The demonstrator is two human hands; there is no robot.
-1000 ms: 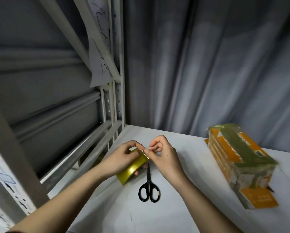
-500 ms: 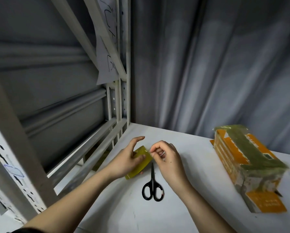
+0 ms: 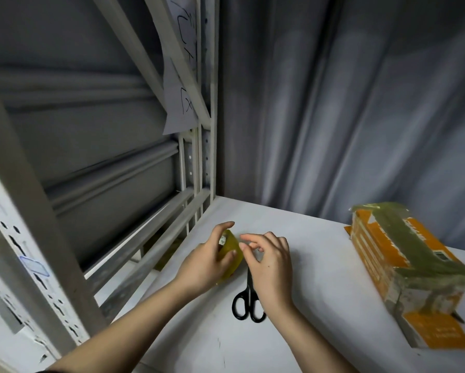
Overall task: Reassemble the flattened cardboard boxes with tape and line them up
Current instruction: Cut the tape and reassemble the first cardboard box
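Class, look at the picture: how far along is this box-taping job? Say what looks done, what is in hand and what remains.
Done: one orange box stands assembled and taped on the table. In hand: the left hand holds the tape roll while the right hand picks at its edge. The scissors lie unused. Left: no other box shows, so no line-up exists yet.

Tape roll [image 3: 230,254]: glossy translucent yellow-green plastic film, slick sheen; scissors [image 3: 249,302]: black plastic handles, smooth, slightly shiny, blades mostly hidden; cardboard box [image 3: 406,273], near the table's right edge: matt orange-and-white printed card, scuffed and torn in patches, wrapped in wrinkled glossy greenish tape; table [image 3: 320,238]: smooth matt white top, a few dark marks; shelf frame [image 3: 212,130]: painted light-grey metal, perforated; curtain [image 3: 347,103]: soft matt grey cloth; paper sheet [image 3: 179,84]: matt white.
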